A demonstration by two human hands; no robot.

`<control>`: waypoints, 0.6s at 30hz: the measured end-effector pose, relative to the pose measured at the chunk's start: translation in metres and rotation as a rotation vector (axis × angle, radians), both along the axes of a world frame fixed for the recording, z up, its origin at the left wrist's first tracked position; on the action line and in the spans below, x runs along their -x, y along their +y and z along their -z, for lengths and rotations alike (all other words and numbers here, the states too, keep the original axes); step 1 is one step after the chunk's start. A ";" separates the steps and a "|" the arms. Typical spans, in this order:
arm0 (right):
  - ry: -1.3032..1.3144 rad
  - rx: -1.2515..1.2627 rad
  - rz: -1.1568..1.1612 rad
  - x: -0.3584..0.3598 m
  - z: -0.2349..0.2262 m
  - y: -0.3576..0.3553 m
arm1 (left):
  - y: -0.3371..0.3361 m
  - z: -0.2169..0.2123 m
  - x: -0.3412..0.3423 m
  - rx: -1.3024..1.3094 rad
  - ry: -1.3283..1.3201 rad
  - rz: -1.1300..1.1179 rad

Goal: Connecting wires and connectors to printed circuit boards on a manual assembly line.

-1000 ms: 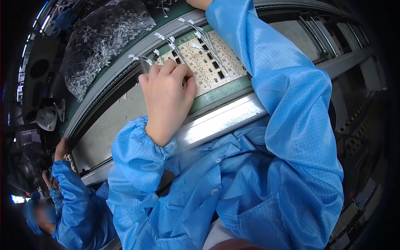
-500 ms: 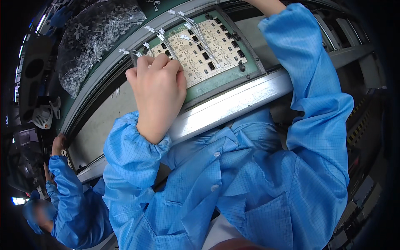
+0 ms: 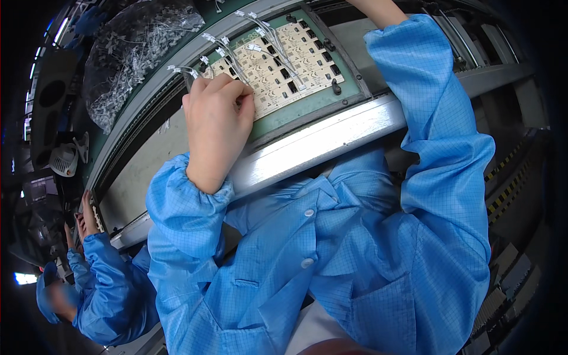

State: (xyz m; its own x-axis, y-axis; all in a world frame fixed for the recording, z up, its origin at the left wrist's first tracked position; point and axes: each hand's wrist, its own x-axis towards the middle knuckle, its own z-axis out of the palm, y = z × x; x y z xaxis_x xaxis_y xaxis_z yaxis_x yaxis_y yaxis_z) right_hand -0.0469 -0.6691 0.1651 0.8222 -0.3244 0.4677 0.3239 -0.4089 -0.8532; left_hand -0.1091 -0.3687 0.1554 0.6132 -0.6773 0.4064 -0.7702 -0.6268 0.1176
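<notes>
A cream circuit board panel point(image 3: 269, 97) with rows of black components lies on a green carrier plate point(image 3: 296, 112) with a dark frame. My left hand point(image 3: 216, 127) is over the panel's left end, its fingers bent and pinched together. The fingertips are turned away, so what they hold, if anything, is hidden. Short white cables point(image 3: 275, 44) with white connectors lie across the board, several ends jutting past its far edge. Close to my left fingers is another white cable point(image 3: 188, 70). My right forearm point(image 3: 378, 10) reaches past the top edge of the picture; that hand is out of sight.
A clear plastic bag point(image 3: 139, 59) full of white cables lies at the far left. Along the near side runs a shiny metal rail point(image 3: 319, 142). A co-worker in blue sits at the left, a hand point(image 3: 89, 218) over the line. A white clip-on device point(image 3: 65, 158) stands beyond.
The view has shifted slightly, with the board a little lower and further left. My left hand stays pinched at the board's left end. The co-worker's hand has opened out and tilted upward.
</notes>
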 end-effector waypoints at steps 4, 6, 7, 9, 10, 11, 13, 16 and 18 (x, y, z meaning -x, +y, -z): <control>-0.016 -0.014 -0.042 -0.001 0.003 0.000 | -0.003 0.000 0.002 -0.005 -0.034 -0.017; 0.005 0.032 -0.024 0.003 -0.002 0.004 | -0.002 -0.001 0.000 -0.002 -0.012 -0.033; 0.023 0.083 -0.003 0.005 -0.004 0.007 | 0.000 -0.002 -0.003 -0.004 -0.008 -0.003; 0.012 0.049 -0.020 0.005 -0.003 0.006 | 0.003 -0.006 -0.005 -0.005 -0.005 0.026; 0.000 0.012 -0.033 0.004 -0.002 0.005 | 0.004 -0.009 -0.005 -0.036 -0.054 0.079; 0.000 0.014 -0.035 0.003 -0.001 0.003 | 0.004 -0.012 -0.004 -0.066 -0.102 0.133; 0.002 -0.003 -0.046 0.000 0.001 0.001 | 0.003 -0.014 -0.001 -0.091 -0.118 0.114; -0.015 0.007 -0.068 -0.003 0.003 -0.002 | 0.001 -0.013 -0.002 -0.115 -0.126 0.084; -0.015 0.018 -0.069 -0.002 0.004 -0.002 | -0.001 -0.011 -0.002 -0.114 -0.118 0.072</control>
State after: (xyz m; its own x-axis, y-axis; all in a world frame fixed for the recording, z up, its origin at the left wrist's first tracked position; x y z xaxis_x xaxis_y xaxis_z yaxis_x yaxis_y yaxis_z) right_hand -0.0447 -0.6716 0.1615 0.8352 -0.2586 0.4853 0.3646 -0.4003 -0.8407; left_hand -0.1073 -0.3698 0.1668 0.5140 -0.7639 0.3902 -0.8180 -0.5735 -0.0451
